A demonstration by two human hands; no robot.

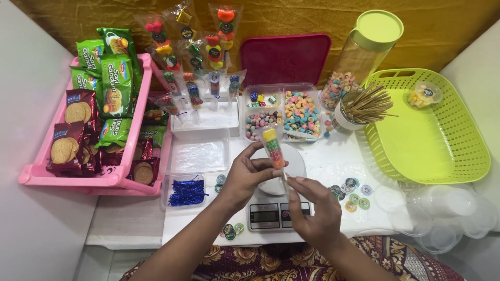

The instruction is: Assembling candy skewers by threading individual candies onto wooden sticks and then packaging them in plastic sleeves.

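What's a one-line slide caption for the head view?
Both hands, left hand and right hand, hold a wrapped candy skewer above a small digital scale.

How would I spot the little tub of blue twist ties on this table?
Start at the pink basket of biscuit packs on the left. Just right of its front corner sits a clear shallow tub, left of the kitchen scale. It alone holds shiny blue strands.

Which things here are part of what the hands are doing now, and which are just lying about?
In use:
- left hand and right hand holding the wrapped candy skewer
- kitchen scale beneath them

Lying about:
- pink basket of biscuit packs
- green basket
- blue twist ties
- round stickers
- wooden sticks
- candy tray
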